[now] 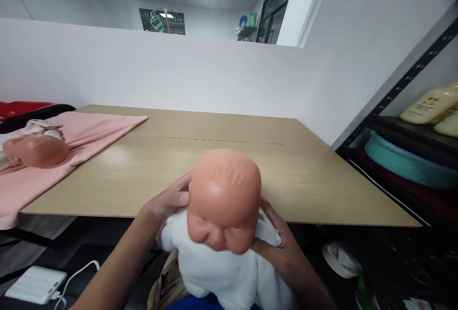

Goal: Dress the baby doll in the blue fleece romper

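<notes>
A baby doll (223,195) with a bald head and white clothes (218,272) sits upright at my lap, facing me, in front of the table's near edge. My left hand (170,200) holds it at the side of the head and shoulder, the fingers partly hidden behind the head. On the other side my right hand (277,245) grips it by the neck and shoulder, thumb in front below the cheek and fingers behind.
A wooden-topped table (286,171) stretches to a white partition. At left a second doll (37,150) lies on a pink cloth (96,126). Shelves at right hold lotion bottles (425,105) and a teal basin (408,162). A white power bank (36,284) with a cable lies lower left.
</notes>
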The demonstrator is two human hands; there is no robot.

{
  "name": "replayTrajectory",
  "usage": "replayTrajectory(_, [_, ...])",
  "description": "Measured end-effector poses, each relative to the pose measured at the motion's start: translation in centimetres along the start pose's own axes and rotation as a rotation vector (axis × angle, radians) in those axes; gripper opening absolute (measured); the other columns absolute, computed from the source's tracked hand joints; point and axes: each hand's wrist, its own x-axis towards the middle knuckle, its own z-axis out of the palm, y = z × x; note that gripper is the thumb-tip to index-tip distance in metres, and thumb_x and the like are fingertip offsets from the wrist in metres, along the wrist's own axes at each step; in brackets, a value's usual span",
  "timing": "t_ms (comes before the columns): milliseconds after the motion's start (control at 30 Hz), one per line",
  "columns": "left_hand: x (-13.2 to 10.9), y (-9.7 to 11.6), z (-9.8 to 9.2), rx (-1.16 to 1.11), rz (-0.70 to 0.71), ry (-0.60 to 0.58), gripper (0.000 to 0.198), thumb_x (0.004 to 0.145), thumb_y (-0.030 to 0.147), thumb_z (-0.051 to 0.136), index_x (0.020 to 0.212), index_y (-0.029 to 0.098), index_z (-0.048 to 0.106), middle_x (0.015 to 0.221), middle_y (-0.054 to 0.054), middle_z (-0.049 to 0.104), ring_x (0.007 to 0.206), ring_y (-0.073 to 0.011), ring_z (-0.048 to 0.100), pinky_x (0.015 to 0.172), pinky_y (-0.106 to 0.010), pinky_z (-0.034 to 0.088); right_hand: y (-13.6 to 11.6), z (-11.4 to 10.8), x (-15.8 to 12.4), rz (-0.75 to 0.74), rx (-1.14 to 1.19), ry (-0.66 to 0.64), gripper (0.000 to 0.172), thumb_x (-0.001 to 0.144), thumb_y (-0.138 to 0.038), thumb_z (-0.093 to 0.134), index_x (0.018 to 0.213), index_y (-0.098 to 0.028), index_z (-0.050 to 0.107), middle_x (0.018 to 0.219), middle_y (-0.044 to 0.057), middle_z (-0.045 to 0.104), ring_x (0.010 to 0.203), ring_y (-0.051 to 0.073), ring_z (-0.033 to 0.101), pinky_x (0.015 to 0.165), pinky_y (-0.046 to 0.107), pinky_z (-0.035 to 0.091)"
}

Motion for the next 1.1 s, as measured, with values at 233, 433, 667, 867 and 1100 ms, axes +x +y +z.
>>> replayTrajectory(233, [2.9, 1.6, -0.6, 0.327, 0.044, -0.041, 0.120, 0.077, 0.067, 0.091, 0.170, 0.033, 0.024, 0.165, -0.016, 0.049, 0.153, -0.0431, 0.045, 0.123, -0.053, 0.039, 2.5, -1.3, 3.0, 0.012, -0.011, 0.167, 0.078, 0.083, -0.058, 0.090, 0.154, -0.039, 0.062, 0.168, 0.003, 0.055, 0.164, 0.034, 0.038, 0.135, 0.055, 0.034])
replayTrajectory(433, [6.0, 1.2, -0.8, 0.413, -0.140, 0.047, 0.102, 0.085, 0.057, 0.088, 0.161, 0.031, 0.026, 0.130, -0.010, 0.065, 0.126, -0.0344, 0.064, 0.111, -0.052, 0.048, 5.3, -2.2, 6.2, 0.111, 0.060, 0.146, 0.076, 0.081, -0.063, 0.089, 0.147, -0.032, 0.068, 0.157, 0.007, 0.066, 0.154, 0.037, 0.054, 0.132, 0.057, 0.039])
replayTrajectory(667, [9.7, -0.5, -3.4, 0.267, -0.241, 0.123, 0.076, 0.092, 0.052, 0.082, 0.153, 0.030, 0.042, 0.129, -0.011, 0.074, 0.132, -0.0362, 0.066, 0.114, -0.049, 0.048, 6.2, -3.8, 9.7, 0.175, 0.019, 0.101, 0.077, 0.079, -0.063, 0.090, 0.146, -0.031, 0.069, 0.157, 0.009, 0.066, 0.154, 0.040, 0.053, 0.132, 0.062, 0.036])
replayTrajectory(867, [11.2, -1.1, -5.3, 0.279, -0.296, 0.172, 0.068, 0.096, 0.057, 0.076, 0.153, 0.030, 0.050, 0.146, -0.011, 0.071, 0.144, -0.0376, 0.060, 0.121, -0.050, 0.044, 6.2, -4.2, 12.0, 0.303, 0.140, 0.026, 0.079, 0.078, -0.064, 0.091, 0.145, -0.029, 0.068, 0.145, 0.009, 0.075, 0.142, 0.041, 0.064, 0.125, 0.062, 0.045])
replayTrajectory(1100, [13.5, -2.1, -7.6, 0.168, -0.329, 0.191, 0.074, 0.096, 0.062, 0.075, 0.156, 0.025, 0.052, 0.155, -0.017, 0.066, 0.143, -0.0386, 0.063, 0.119, -0.050, 0.049, 6.6, -4.2, 15.5, 0.311, 0.196, -0.009, 0.070, 0.077, -0.061, 0.093, 0.135, -0.028, 0.073, 0.135, 0.008, 0.080, 0.135, 0.039, 0.069, 0.123, 0.059, 0.047])
